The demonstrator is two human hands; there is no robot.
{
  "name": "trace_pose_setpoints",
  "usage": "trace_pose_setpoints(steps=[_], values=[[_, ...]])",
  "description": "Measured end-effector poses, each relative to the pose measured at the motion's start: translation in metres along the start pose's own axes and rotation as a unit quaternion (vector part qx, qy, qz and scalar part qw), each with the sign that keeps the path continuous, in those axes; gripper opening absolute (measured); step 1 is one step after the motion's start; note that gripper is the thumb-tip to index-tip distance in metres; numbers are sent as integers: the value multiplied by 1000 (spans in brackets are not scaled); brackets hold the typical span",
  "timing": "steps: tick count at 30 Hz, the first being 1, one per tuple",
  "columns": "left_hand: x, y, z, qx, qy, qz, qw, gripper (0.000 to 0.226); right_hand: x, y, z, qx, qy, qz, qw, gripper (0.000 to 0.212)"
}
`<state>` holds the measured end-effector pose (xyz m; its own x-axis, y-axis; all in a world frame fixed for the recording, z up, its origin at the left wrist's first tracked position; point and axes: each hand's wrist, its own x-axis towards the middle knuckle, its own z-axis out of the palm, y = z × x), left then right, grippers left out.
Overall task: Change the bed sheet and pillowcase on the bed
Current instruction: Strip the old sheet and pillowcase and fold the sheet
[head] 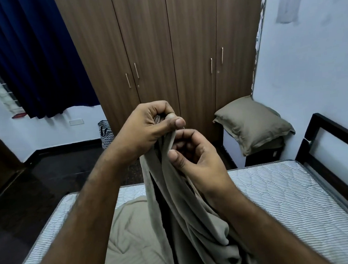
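Both hands, left hand [147, 123] and right hand [193, 151], pinch the beige sheet's [174, 204] edge above the bare mattress [286, 196]; next, find a corner and spread it.

1 sheet [187, 223], 1 pillow [253, 124], 2 hands [146, 129]

From my seat, the bed sheet [174, 210] runs off the bottom edge, so I cannot see its lower end. Its top edge is buried inside my left hand [146, 127]. My right hand [193, 151] covers part of the folds. The mattress [276, 196] is cut by the bottom edge. Under the pillow [253, 124], its support is mostly hidden. The patterned bag [105, 132] by the wardrobe [163, 50] sits half behind my left wrist.
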<state>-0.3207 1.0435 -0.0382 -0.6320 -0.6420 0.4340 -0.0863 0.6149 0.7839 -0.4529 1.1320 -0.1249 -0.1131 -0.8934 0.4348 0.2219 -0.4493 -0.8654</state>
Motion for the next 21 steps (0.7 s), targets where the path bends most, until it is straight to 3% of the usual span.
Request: trace_pose_setpoints(steps=[4,8,13,17,21], values=[[0,0,-1,4,-10,-3,1000,36,3,2,1,14,16,8,1000,30],[-2,1,-2,-8,-8,-3,1000,35,4,-2,-2,83,24,101,991,36],[-6,2,-1,-39,-10,-7,999,25,3,-4,-4,153,-39,169,973,16],[-8,0,-1,-56,2,-15,998,26,3,-3,-1,115,5,103,988,10],[-12,3,-4,-20,-1,-20,1000,30,9,-6,-14,-97,110,-46,988,12]])
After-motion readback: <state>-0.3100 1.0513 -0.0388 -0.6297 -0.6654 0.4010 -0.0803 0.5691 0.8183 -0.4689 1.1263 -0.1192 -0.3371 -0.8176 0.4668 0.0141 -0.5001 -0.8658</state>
